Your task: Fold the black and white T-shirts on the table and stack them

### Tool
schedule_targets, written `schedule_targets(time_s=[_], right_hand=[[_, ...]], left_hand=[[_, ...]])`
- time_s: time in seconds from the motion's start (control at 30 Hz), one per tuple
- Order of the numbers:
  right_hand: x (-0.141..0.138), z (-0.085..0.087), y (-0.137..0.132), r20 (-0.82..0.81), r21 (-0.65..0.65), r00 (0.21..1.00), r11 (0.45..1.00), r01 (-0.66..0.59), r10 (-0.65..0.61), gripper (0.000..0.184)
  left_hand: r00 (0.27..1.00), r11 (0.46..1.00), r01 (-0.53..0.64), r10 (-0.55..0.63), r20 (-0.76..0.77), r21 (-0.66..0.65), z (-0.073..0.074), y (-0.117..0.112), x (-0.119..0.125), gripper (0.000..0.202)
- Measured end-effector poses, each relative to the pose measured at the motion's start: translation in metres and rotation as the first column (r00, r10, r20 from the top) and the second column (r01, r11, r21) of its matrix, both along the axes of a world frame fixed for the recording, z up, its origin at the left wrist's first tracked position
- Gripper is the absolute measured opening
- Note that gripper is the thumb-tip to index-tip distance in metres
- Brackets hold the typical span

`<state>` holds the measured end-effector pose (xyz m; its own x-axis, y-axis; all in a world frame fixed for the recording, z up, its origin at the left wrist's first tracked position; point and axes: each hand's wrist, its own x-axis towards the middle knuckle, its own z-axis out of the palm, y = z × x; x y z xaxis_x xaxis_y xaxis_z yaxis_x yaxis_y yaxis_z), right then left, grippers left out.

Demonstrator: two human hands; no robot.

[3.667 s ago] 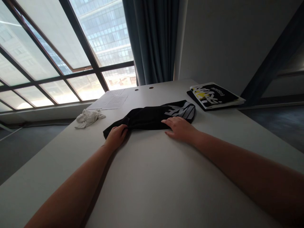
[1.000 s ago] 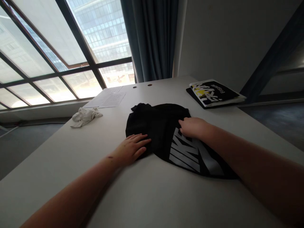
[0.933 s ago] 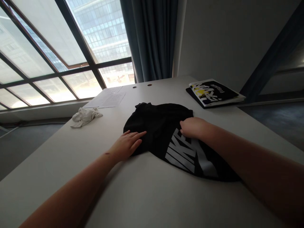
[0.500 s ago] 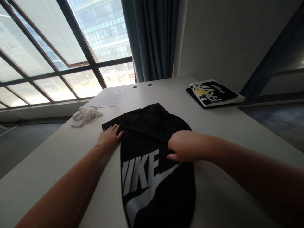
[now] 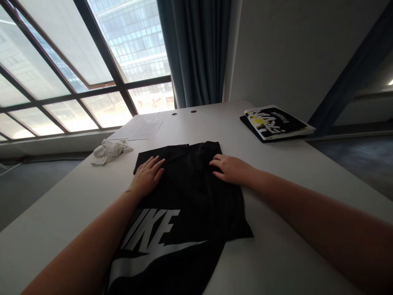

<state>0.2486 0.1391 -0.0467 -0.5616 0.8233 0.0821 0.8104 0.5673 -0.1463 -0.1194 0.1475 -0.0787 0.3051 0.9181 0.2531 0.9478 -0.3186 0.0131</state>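
I'm pressing my left hand (image 5: 147,176) flat on the black shirt (image 5: 184,205), which is lying lower centre on the worktop (image 5: 276,229); my right hand (image 5: 233,170) is resting there too, its grip open and seemingly holding nothing.

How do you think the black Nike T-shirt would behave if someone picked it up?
The black Nike T-shirt would probably hang limp, since it lies in soft folds under the left hand and right hand. It seems thin, so likely light for its size. Its grip on the white table is hard to judge.
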Motion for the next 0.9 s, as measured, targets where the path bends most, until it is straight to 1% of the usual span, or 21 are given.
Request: schedule_targets(time_s=[0.07,0.1,0.17,0.23,0.3,0.33,0.43,0.53,0.57,0.63,0.7,0.73,0.77,0.8,0.83,0.87,0.9], right_hand=[[0.009,-0.008,0.010,0.106,0.030,0.992,0.997,0.069,-0.072,0.043],[0.013,-0.009,0.013,0.143,0.033,0.983,0.993,0.111,-0.114,0.045],[0.017,-0.005,0.017,0.198,0.012,0.956,0.976,0.219,-0.217,0.047],[0.020,0.000,0.019,0.248,-0.051,0.924,0.948,0.313,-0.292,0.049],[0.022,0.004,0.023,0.296,-0.120,0.905,0.928,0.352,-0.305,0.049],[0.023,0.005,0.026,0.318,-0.146,0.898,0.921,0.362,-0.303,0.049],[0.028,0.007,0.032,0.364,-0.198,0.879,0.896,0.397,-0.309,0.046],[0.041,0.009,0.037,0.392,-0.214,0.852,0.866,0.452,-0.348,0.036],[0.048,0.010,0.038,0.413,-0.207,0.833,0.852,0.480,-0.369,0.033],[0.067,0.013,0.041,0.476,-0.178,0.769,0.809,0.560,-0.428,0.026],[0.087,0.019,0.043,0.531,-0.135,0.684,0.748,0.650,-0.499,0.025],[0.095,0.023,0.043,0.529,-0.097,0.654,0.727,0.680,-0.541,0.027],[0.100,0.026,0.043,0.495,-0.037,0.638,0.719,0.694,-0.590,0.030],[0.101,0.029,0.042,0.430,0.039,0.642,0.723,0.690,-0.635,0.034],[0.099,0.031,0.040,0.340,0.120,0.669,0.736,0.666,-0.661,0.037],[0.092,0.031,0.038,0.242,0.196,0.715,0.755,0.626,-0.656,0.039],[0.083,0.028,0.036,0.155,0.253,0.770,0.778,0.575,-0.619,0.040]], left_hand=[[0.998,0.992,0.004,-0.011,-0.054,-0.128,0.000,-0.002,0.007,0.056],[0.997,0.986,-0.006,-0.007,-0.076,-0.165,0.002,-0.003,0.009,0.057],[0.994,0.986,-0.051,0.034,-0.108,-0.161,0.011,-0.006,0.014,0.058],[0.981,0.981,-0.152,0.135,-0.140,-0.121,0.021,-0.010,0.018,0.058],[0.951,0.955,-0.264,0.234,-0.203,-0.132,0.028,-0.013,0.023,0.058],[0.935,0.941,-0.301,0.261,-0.239,-0.151,0.030,-0.014,0.025,0.059],[0.911,0.917,-0.350,0.287,-0.296,-0.190,0.032,-0.015,0.028,0.058],[0.899,0.912,-0.383,0.331,-0.288,-0.148,0.030,-0.015,0.026,0.060],[0.900,0.919,-0.375,0.330,-0.284,-0.120,0.029,-0.015,0.024,0.061],[0.920,0.951,-0.305,0.282,-0.273,-0.043,0.026,-0.015,0.022,0.060],[0.944,0.978,-0.202,0.207,-0.257,0.043,0.020,-0.013,0.021,0.050],[0.956,0.986,-0.152,0.165,-0.241,0.072,0.016,-0.011,0.020,0.043],[0.969,0.991,-0.106,0.122,-0.215,0.085,0.012,-0.008,0.019,0.038],[0.981,0.995,-0.061,0.075,-0.179,0.078,0.008,-0.005,0.018,0.034],[0.991,0.999,-0.011,0.018,-0.136,0.050,0.005,-0.002,0.017,0.032],[0.995,0.999,0.042,-0.041,-0.088,0.009,0.002,0.001,0.015,0.032],[0.995,0.995,0.092,-0.093,-0.038,-0.038,0.000,0.004,0.013,0.032]])
